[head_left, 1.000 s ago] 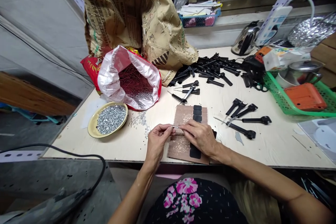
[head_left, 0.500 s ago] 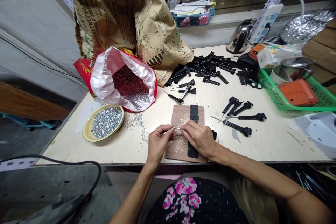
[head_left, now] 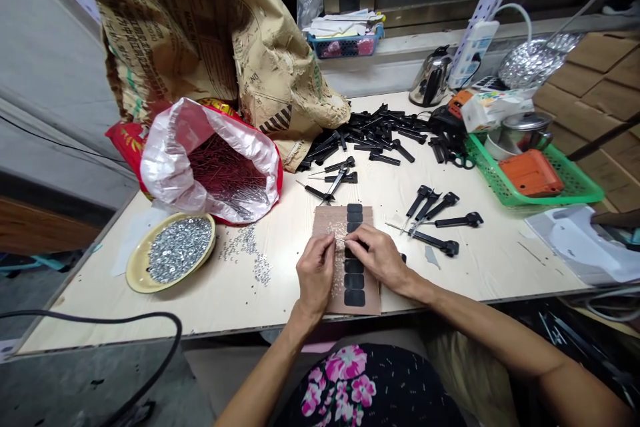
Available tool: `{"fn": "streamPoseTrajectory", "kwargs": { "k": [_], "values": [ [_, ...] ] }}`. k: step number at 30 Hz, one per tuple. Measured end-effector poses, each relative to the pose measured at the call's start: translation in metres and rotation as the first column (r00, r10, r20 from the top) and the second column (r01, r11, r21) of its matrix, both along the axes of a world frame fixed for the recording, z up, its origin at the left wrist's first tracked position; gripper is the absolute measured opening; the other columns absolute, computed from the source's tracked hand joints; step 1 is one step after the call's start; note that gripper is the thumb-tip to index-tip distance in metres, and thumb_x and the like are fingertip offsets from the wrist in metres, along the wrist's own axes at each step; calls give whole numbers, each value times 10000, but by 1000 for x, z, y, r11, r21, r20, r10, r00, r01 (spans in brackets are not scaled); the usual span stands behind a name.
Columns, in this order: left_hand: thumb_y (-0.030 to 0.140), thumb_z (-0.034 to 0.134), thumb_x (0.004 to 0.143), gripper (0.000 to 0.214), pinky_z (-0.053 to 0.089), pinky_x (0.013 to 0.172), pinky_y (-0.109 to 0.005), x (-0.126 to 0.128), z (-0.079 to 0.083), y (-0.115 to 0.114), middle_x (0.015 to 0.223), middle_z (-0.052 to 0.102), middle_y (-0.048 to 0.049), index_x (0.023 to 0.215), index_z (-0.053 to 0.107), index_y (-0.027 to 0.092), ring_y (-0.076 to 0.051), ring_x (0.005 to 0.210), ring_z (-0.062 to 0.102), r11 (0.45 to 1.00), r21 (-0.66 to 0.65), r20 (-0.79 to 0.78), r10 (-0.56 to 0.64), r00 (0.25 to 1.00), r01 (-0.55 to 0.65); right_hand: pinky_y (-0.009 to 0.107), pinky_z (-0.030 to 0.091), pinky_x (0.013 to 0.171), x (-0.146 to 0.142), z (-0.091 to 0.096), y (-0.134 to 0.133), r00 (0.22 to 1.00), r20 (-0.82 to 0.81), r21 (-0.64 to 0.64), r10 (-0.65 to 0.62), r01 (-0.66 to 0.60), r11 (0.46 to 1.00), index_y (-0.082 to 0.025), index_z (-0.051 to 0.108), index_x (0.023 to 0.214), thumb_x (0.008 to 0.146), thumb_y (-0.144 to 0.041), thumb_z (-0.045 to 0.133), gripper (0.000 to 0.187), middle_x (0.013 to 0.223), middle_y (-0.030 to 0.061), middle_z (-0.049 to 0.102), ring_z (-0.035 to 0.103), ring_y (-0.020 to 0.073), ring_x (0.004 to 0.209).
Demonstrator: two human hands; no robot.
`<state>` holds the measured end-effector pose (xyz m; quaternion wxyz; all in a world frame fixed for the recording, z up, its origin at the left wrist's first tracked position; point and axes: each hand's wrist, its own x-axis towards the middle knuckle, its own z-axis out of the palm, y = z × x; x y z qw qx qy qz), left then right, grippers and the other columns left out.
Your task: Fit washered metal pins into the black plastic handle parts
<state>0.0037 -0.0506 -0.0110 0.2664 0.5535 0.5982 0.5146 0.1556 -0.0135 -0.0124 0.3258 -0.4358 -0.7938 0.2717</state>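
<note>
Above a brown board [head_left: 364, 307], my left hand [head_left: 316, 273] and my right hand [head_left: 383, 259] face each other with fingertips pinched. A short, thin metal rod [head_left: 341, 239] spans the small gap between them, one end in each pinch. Its tips are hidden by the fingers. Under my hands, a column of black rounded pads [head_left: 354, 280] lies on the board beside many tiny pale pieces [head_left: 337, 277]. Right of the board are several black-handled tools with thin metal shafts [head_left: 435, 240]; a few similar ones [head_left: 340, 178] lie behind it.
At left stands a yellow bowl [head_left: 131, 270] of small metal washers, with loose washers [head_left: 261, 268] beside it. A red and white sack [head_left: 155, 160] holds thin pins. Black handles [head_left: 380, 130] pile up behind. A green basket [head_left: 575, 190] and a kettle [head_left: 431, 77] stand right.
The camera view has turned, so the table appears shifted left. My left hand has rolled more upright, its fingers closed more tightly together. Both hands still pinch the rod.
</note>
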Motion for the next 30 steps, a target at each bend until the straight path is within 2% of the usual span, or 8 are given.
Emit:
{"fn": "streamPoseTrajectory", "kwargs": {
  "k": [4,7,10,15,18,21,26,30],
  "values": [
    [313,643,777,235,505,855,-327,2,4,6,989,680,-58,981,707,216,-185,904,637,992,-122,211,10,977,16,249,469,705,3,3,5,1000,-21,18,-21,22,1000,-208,632,919,910,-238,502,134,870,26,624,599,139,781],
    [336,678,748,297,527,798,-312,-2,7,10,906,704,-54,994,695,170,-160,794,663,965,-251,441,45,896,75,243,469,706,4,7,6,999,-39,20,-21,21,1000,-210,635,929,906,-233,509,130,874,23,623,601,138,790],
    [324,719,710,311,530,782,-301,-8,9,14,796,713,-42,961,689,143,-143,722,670,947,-295,554,63,830,125,230,469,702,4,10,3,999,-32,20,-24,25,999,-215,637,950,908,-240,511,134,894,15,623,601,128,785],
    [317,753,668,302,533,724,-277,-16,12,16,751,708,-42,902,695,134,-135,672,659,923,-328,541,10,841,200,227,473,710,7,9,0,999,43,67,-19,16,998,-217,645,964,917,-245,496,159,909,17,632,602,124,777],
    [320,754,665,280,526,703,-261,-15,12,17,720,701,-34,873,702,139,-130,655,646,923,-334,470,-14,883,192,236,475,717,8,7,-1,997,74,97,-4,-3,995,-210,642,976,929,-245,466,186,910,34,637,605,135,787],
    [324,748,673,272,523,705,-257,-11,12,17,710,697,-25,876,703,148,-128,658,644,933,-324,463,9,886,160,235,475,715,9,7,-1,999,49,77,-14,10,997,-206,639,956,927,-245,471,174,901,32,632,604,134,781],
    [334,751,665,309,526,735,-286,-3,14,16,767,714,-52,902,712,140,-151,691,653,922,-350,468,22,884,163,231,474,708,18,8,4,999,50,66,8,-11,998,-217,646,964,915,-238,498,157,902,19,638,613,128,793],
    [368,712,709,378,518,770,-296,-1,15,16,810,720,-64,1011,696,141,-162,749,655,903,-365,461,-35,887,226,231,474,705,31,8,10,997,62,99,52,-58,993,-221,651,988,920,-258,499,170,921,20,649,617,125,807]
  ]
}}
